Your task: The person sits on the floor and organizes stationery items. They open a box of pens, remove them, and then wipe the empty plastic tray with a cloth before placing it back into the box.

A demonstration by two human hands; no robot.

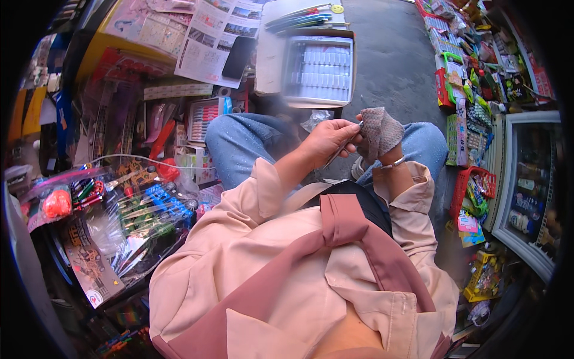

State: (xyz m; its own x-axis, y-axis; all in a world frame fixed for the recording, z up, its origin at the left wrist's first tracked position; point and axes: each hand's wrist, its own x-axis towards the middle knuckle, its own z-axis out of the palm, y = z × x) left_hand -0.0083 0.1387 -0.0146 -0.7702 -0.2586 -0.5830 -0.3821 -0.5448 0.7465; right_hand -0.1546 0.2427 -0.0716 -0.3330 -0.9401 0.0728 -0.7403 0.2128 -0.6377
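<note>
Above my lap, my left hand (331,137) pinches a thin, dark stick-like tool (334,155) between thumb and fingers. Its lower end slants down to the left, and its upper end comes close to a grey-pink woven or knitted cloth (381,128). The cloth is bunched up over my right hand (369,151), which grips it and is mostly hidden by it. A bracelet (393,164) circles my right wrist. Beyond both hands stands an open cardboard box (354,63) with a white tray (318,67) of rows of clear slots.
Several thin pens or sticks (300,21) lie on cardboard behind the tray. A phone (238,57) rests on a printed sheet (202,42). Packaged toys (166,204) crowd the left side. To the right are a red basket (462,188) and a glass-door cooler (524,188).
</note>
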